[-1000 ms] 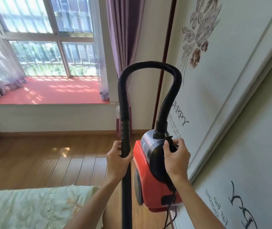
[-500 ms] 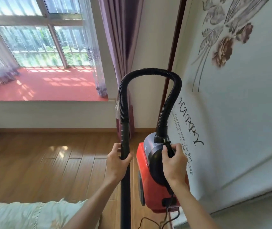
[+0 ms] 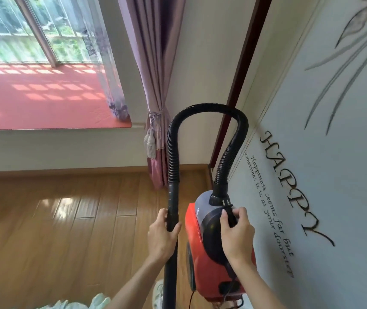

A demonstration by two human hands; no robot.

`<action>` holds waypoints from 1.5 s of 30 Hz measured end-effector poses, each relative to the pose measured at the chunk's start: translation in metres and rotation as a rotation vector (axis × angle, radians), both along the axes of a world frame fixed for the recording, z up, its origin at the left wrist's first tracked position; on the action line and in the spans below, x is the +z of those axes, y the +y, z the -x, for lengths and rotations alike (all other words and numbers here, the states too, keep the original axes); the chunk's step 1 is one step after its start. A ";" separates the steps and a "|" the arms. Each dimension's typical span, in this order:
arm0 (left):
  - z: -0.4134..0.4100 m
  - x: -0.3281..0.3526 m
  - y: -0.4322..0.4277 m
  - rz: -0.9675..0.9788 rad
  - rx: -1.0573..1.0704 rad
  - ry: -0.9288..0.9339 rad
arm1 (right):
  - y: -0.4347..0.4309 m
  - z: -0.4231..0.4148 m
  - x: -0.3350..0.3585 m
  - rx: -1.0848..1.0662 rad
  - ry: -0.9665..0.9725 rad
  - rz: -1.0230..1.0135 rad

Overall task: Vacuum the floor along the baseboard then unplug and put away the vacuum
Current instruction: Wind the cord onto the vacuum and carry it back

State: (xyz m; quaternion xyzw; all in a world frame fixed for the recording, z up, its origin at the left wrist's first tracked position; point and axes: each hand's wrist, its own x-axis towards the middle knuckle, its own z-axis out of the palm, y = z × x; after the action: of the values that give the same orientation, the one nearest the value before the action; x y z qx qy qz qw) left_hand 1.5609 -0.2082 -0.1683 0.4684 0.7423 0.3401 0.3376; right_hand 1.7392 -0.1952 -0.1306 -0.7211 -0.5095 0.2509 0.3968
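A red and dark grey canister vacuum (image 3: 198,246) hangs off the floor, close to the white wardrobe door on the right. My right hand (image 3: 237,235) grips the black carry handle on top of it. A black ribbed hose (image 3: 207,108) arches from the canister's top over to the black wand (image 3: 172,210), which stands upright. My left hand (image 3: 162,236) is wrapped around the wand just below the hose cuff. A thin black cord (image 3: 230,288) dangles under the canister. The floor nozzle is out of view.
Wooden floor (image 3: 55,230) spreads to the left, with a wooden baseboard (image 3: 66,171) under the red window sill (image 3: 44,101). A purple curtain (image 3: 153,85) hangs in the corner. The wardrobe door (image 3: 323,152) carries "HAPPY" lettering. Pale bedding (image 3: 75,305) shows at the bottom edge.
The view has moved forward and turned toward the corner, so the curtain and wardrobe door are nearer. Both hands keep the same grips on wand and handle. Less bedding shows.
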 end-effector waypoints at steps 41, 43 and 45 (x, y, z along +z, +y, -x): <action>-0.021 -0.595 0.208 0.326 0.154 0.001 | 0.224 -0.002 -0.589 0.034 -0.143 0.159; -0.019 -0.610 0.211 0.333 0.146 0.010 | 0.229 -0.002 -0.600 0.016 -0.133 0.166; -0.017 -0.624 0.214 0.340 0.136 0.016 | 0.236 0.000 -0.607 0.005 -0.119 0.168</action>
State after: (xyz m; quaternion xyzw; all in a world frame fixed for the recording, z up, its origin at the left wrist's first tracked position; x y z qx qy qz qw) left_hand 1.5778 0.0060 -0.7926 0.3559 0.8218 0.2279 0.3822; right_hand 1.7389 0.0404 -0.7379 -0.7641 -0.5113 0.2506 0.3033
